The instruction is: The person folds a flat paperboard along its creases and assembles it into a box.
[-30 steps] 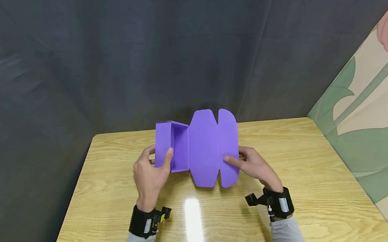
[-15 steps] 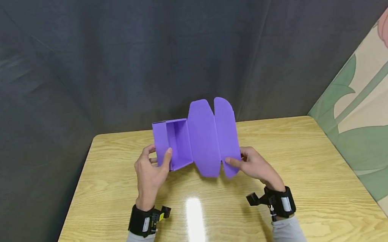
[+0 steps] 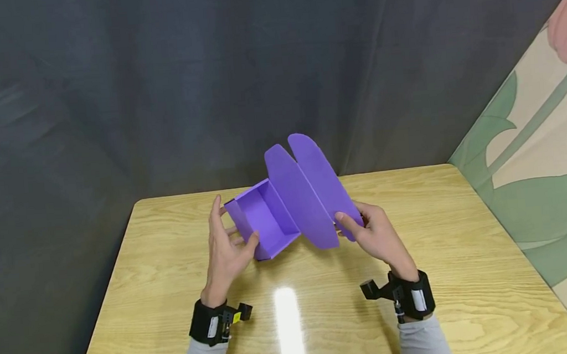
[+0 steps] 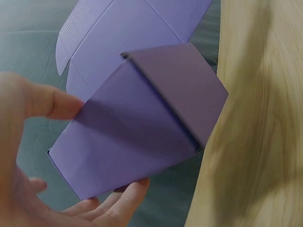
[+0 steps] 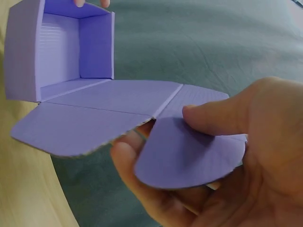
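A purple cardboard box (image 3: 267, 220) is held tilted above the table with its lid swung out to the right. Its inside shows bare purple walls in the head view. My left hand (image 3: 227, 259) grips the box body at its left wall, thumb at the near rim and fingers behind; in the left wrist view the thumb and fingertips press on opposite edges of an outer wall (image 4: 123, 127). The lid panel (image 3: 300, 198) ends in a rounded front flap (image 3: 320, 174). My right hand (image 3: 378, 233) pinches that flap near its lower end, thumb on top and fingers underneath.
The light wood table (image 3: 173, 297) lies below, with a bright glare spot near its front middle. A dark grey curtain (image 3: 256, 79) hangs behind the far edge. At the right hangs a floral cloth (image 3: 555, 205).
The box has turned and tipped, so its opening faces up more and the lid slants up to the left. Both hands keep their hold; the left index finger has straightened upward.
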The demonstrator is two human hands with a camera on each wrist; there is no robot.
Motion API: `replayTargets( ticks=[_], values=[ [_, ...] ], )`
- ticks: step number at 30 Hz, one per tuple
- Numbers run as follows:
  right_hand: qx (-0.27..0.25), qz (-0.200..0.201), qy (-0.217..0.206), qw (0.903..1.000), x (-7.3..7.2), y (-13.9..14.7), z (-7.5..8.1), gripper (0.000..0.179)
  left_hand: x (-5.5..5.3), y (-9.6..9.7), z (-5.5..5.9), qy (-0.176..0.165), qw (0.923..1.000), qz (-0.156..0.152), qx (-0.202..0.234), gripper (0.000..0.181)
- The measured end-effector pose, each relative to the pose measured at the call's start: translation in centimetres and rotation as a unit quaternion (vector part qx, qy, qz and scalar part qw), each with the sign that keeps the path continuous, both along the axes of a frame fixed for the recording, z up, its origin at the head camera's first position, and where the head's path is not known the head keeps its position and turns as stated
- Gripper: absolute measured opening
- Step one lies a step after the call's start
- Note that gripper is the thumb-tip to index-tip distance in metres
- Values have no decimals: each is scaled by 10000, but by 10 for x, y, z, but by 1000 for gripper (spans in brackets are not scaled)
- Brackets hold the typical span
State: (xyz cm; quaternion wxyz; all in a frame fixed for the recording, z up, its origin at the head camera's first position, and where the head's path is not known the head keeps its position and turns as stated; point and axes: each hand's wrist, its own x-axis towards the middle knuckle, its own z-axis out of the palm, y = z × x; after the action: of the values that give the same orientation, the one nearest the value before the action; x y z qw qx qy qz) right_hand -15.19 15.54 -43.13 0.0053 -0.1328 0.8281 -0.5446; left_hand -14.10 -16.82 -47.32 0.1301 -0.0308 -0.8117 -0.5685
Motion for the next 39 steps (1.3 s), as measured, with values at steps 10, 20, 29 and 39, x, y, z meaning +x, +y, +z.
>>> replayTargets(
  ticks=[10,20,29,39],
  values=[
    [-73,-108,550,9984,-3,-4,-4,18,4,-1,-6,-532,9983,8,-238,58],
    [497,-683,1308,9878,-5,-7,-6,15,4,-2,-7,-1109,9905,370,-730,34],
    [350,-853,1732,9806,-6,-11,-11,10,5,3,-6,-1608,9724,177,-1680,18],
    [237,-1139,1864,9756,-9,-18,-15,12,9,8,-7,-2139,9516,-347,-2178,10]
  ],
)
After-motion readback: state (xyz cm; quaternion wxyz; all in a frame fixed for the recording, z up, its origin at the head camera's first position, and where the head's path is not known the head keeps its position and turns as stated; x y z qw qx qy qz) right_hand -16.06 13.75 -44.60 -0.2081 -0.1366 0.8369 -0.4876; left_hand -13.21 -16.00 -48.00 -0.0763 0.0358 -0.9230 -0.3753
